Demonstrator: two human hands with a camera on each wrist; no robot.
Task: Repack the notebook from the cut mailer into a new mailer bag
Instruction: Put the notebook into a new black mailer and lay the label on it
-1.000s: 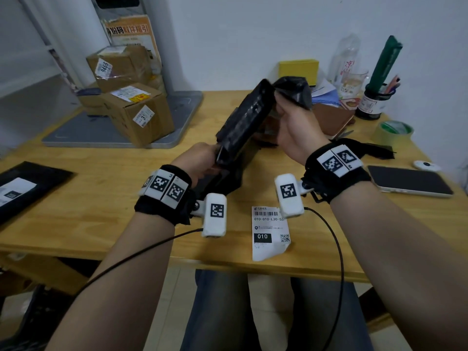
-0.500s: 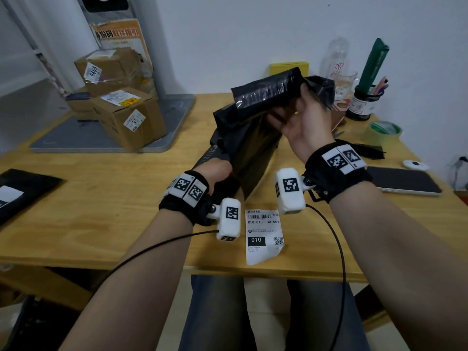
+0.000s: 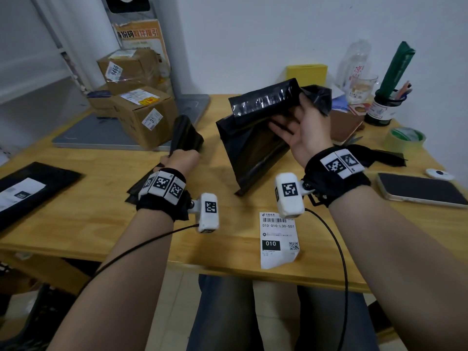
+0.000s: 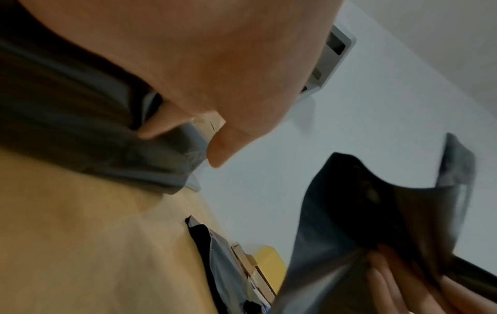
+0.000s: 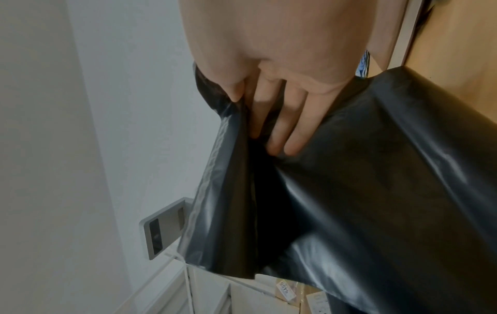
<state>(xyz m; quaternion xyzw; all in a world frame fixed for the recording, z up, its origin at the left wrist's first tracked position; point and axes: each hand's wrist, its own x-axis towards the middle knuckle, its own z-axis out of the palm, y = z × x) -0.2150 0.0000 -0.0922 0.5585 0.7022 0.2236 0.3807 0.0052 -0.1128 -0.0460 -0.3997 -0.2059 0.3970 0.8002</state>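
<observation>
A wooden table (image 3: 76, 224) stands against a white wall. The right hand (image 3: 301, 127) holds a black mailer bag (image 3: 253, 148) upright on it, fingers (image 5: 285, 127) pinching the open mouth. The left hand (image 3: 181, 159) grips another black mailer (image 3: 186, 134) near 2 cardboard boxes (image 3: 141, 107). I cannot tell where the notebook is.
</observation>
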